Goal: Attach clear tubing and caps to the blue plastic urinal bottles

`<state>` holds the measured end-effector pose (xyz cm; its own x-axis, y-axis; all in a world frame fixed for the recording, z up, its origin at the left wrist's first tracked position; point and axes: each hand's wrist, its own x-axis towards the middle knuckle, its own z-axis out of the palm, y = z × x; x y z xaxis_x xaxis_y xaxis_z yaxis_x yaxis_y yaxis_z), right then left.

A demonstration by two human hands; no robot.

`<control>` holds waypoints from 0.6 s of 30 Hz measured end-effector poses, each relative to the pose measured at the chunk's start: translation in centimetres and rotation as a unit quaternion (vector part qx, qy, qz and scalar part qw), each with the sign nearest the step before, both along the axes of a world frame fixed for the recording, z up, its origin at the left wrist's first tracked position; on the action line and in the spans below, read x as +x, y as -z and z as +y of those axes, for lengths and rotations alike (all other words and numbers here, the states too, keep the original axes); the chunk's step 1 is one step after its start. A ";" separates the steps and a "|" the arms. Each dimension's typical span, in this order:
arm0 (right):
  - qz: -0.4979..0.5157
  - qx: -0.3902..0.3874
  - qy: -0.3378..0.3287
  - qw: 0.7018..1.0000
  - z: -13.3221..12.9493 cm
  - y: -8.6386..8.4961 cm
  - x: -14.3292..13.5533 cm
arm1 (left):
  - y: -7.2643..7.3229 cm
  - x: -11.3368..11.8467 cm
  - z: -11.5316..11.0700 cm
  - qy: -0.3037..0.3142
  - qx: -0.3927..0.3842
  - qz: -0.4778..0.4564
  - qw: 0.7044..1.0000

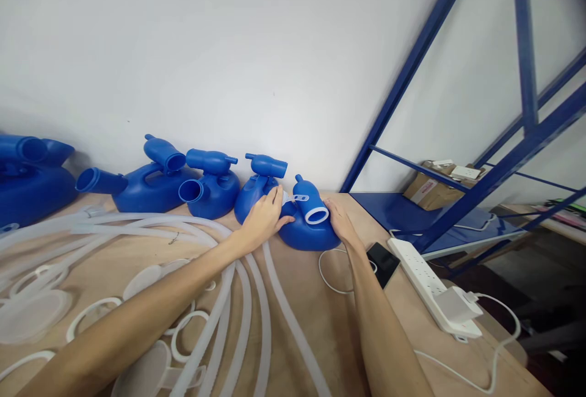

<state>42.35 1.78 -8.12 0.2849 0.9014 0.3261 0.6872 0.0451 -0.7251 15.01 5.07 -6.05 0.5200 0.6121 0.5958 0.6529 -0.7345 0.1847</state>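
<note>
A blue plastic urinal bottle (pixel 306 235) lies on the table between my hands. On top of it rests a blue funnel piece (pixel 307 192), its white-rimmed mouth facing me. My left hand (pixel 264 217) closes around a white cap (pixel 287 199) at the bottle's left end, hiding much of the neck. The cap's holed strap reaches right, across the funnel piece. Against the bottle's right side, my right hand (pixel 341 220) is curved with its fingers partly hidden behind it. Another blue bottle (pixel 246 201) stands just behind my left hand, with a funnel piece (pixel 268 166) on top.
More blue bottles (pixel 213 192) line the wall leftward. White tubes (pixel 245 305), rings (pixel 187 336) and flat caps (pixel 146 372) cover the table's left and front. To the right lie a black phone (pixel 383 262), a power strip (pixel 425 281) with cables, and a blue metal rack (pixel 403 73).
</note>
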 end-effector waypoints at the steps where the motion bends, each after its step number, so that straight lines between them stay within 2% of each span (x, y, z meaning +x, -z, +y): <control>1: 0.000 0.000 -0.001 1.000 0.1 0.0 0.0 | 0.5 0.1 0.0 -0.004 0.011 -0.009 1.000; 5: 0.004 0.001 -0.005 1.000 0.2 0.3 0.1 | 1.8 0.4 -0.1 0.004 0.021 -0.051 0.998; 11: 0.016 -0.008 -0.014 1.000 0.1 0.0 0.0 | 1.2 0.8 -0.9 -0.023 0.000 -0.052 0.998; 15: 0.043 -0.023 -0.030 0.998 -0.8 -1.6 -0.7 | 0.2 0.9 -1.4 -0.044 -0.011 -0.016 0.999; 18: 0.070 -0.048 -0.086 0.993 -1.8 -3.5 -1.6 | -0.9 0.6 -1.7 -0.069 -0.034 0.029 0.997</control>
<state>40.74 0.01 -4.58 0.1612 0.9655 0.2047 0.5676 0.0790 -0.8195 15.61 3.38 -5.14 0.4607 0.7174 0.5227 0.7573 -0.6248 0.1901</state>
